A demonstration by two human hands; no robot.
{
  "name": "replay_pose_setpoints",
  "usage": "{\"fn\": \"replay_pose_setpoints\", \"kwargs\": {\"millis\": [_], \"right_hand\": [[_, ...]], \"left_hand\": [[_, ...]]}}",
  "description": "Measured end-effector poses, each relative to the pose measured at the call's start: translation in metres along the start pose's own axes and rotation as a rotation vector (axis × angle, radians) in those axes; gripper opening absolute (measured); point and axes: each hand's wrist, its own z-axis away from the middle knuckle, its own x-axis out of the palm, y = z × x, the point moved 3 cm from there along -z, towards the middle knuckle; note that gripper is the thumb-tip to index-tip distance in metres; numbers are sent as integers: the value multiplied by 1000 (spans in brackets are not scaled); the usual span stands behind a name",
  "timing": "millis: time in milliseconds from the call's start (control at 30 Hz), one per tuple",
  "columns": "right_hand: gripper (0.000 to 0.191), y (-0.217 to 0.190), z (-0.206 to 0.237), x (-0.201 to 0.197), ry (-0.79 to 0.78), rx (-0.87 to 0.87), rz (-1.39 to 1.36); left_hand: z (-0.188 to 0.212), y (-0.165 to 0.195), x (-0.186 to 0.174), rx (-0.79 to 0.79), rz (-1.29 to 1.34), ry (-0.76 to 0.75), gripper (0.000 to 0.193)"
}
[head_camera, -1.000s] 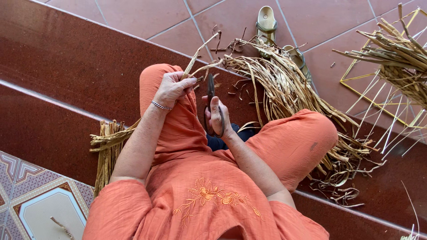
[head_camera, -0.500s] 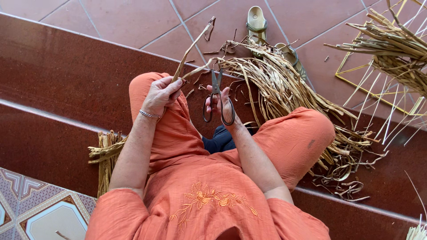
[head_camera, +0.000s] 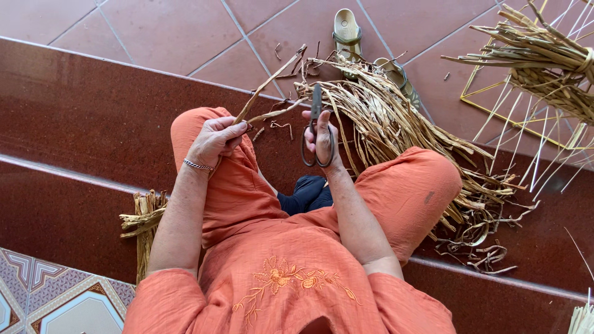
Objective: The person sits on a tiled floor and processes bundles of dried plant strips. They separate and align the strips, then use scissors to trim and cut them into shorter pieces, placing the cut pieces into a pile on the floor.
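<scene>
Two hands: raised, apart
Left hand (head_camera: 213,141): pinching a dry leaf strip (head_camera: 267,88)
Right hand (head_camera: 322,137): gripping scissors (head_camera: 316,127), blades up
Beside: leaf pile (head_camera: 396,130), sandals (head_camera: 346,28)

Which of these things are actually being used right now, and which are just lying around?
In use: left hand gripping a dried strip; right hand holding scissors.

Lying about: straw pile, sandals, small bundle, wire frame.
</scene>
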Motion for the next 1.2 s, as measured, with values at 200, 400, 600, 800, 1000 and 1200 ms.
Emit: {"fn": "replay_pose_setpoints", "kwargs": {"millis": [200,400,600,800,1000,1200], "right_hand": [[104,-15,-1,-6,-159,-102,197],[103,-18,-3,-15,-135,-144,352],[93,-16,-1,-23,-63,-90,305],[85,-16,-10,-31,113,-95,204],[49,16,-23,-32,191,146,1051],[59,50,-39,-21,23,181,1383]], "left_hand": [[0,2,4,10,-99,0,16],[2,-1,8,-41,-178,-60,16],[-2,-4,7,-44,-225,-69,18],[2,5,4,144,-188,9,20],[46,62,-30,634,-635,348,16],[161,124,-129,842,-652,782,28]]}}
